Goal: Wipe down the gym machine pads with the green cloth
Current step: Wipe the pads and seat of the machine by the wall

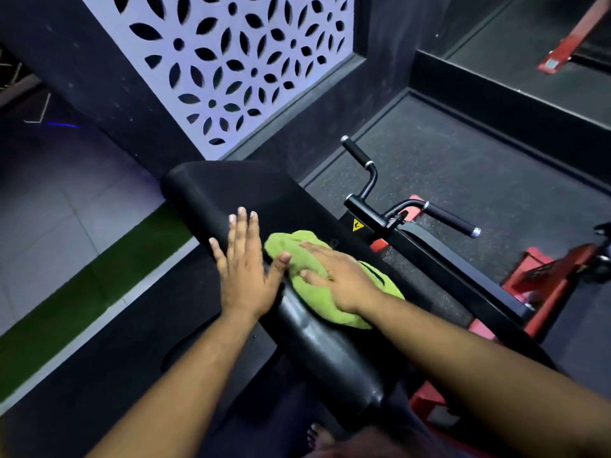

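green cloth (325,280): bunched on the long black pad (231,193), midway along
right hand (337,276): flat on the cloth, fingers straight, pressing
left hand (246,264): flat on the bare pad just beside the cloth, fingers spread
handles (410,200): black grips beyond the pad, red frame (555,282) beneath

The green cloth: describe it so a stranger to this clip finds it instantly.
Start at the long black machine pad running diagonally through the frame. Midway along it, the right hand presses flat on a crumpled cloth. It is the only bright lime-green, soft thing among black padding.
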